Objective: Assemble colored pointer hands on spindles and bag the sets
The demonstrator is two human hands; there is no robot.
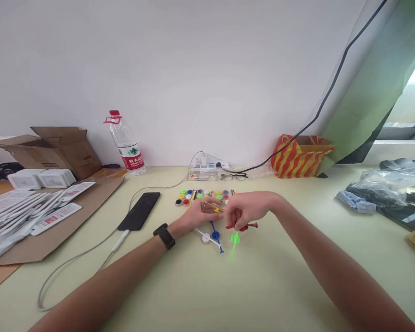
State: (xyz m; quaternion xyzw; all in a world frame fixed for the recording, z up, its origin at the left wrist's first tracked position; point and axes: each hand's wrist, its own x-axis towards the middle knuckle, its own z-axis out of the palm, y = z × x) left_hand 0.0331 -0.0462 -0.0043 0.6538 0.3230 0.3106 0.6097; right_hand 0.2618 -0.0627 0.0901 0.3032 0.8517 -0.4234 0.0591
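Observation:
My left hand (202, 213) rests on the pale table (207, 286), fingers curled round a yellow stick piece (214, 207). My right hand (244, 211) meets it from the right, fingertips pinched at the same yellow piece. Below the hands lie assembled spinner-like toys: a white one (205, 237), a blue one (215, 235), a green one (235, 239) and a red one (246, 226). Behind the hands sits a cluster of several small coloured discs (200, 195). A black watch (165, 236) is on my left wrist.
A black phone (139, 210) with a white cable lies left of the hands. Further left are a cardboard box (60, 150), white packets (27, 207) and a water bottle (126, 145). A power strip (207, 163), glasses (233, 176), a striped bag (299, 157) and plastic bags (390, 189) lie behind and right.

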